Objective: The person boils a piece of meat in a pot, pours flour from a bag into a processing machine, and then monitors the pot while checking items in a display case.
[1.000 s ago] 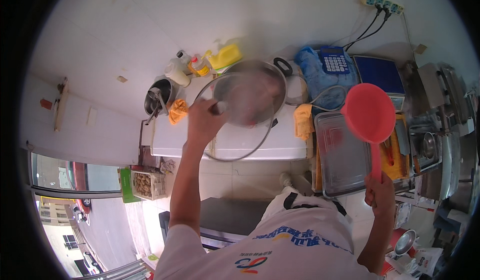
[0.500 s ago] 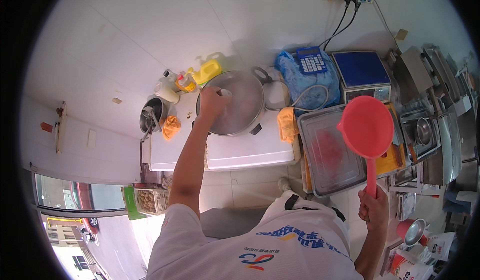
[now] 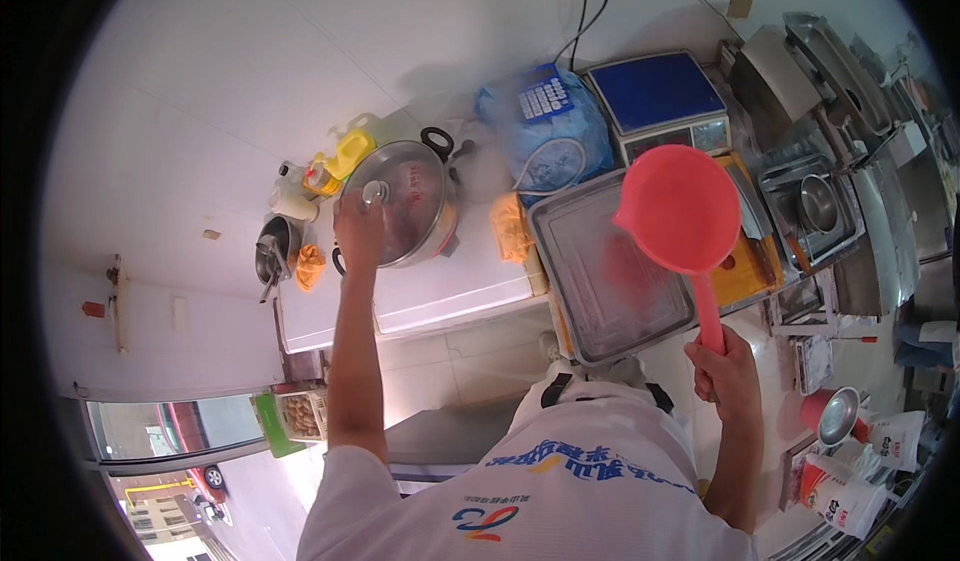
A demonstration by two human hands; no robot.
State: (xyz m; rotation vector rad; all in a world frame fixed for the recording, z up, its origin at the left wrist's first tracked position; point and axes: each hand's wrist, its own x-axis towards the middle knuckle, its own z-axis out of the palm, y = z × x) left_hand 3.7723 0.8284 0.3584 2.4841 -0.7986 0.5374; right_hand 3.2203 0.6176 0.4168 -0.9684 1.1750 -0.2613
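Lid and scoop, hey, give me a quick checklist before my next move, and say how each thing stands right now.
1. Lid on the pot: ok, it lies over the top; whether it seals all round is unclear.
2. Left hand firm on the knob: cannot tell; the fingers are at it.
3. Right hand on the scoop: ok, closed around the handle.
4. Scoop away from the pot: ok, well to its right.
5. Right orange cloth off the pot: ok, a gap shows.
6. Heat setting: cannot tell, no setting is readable.
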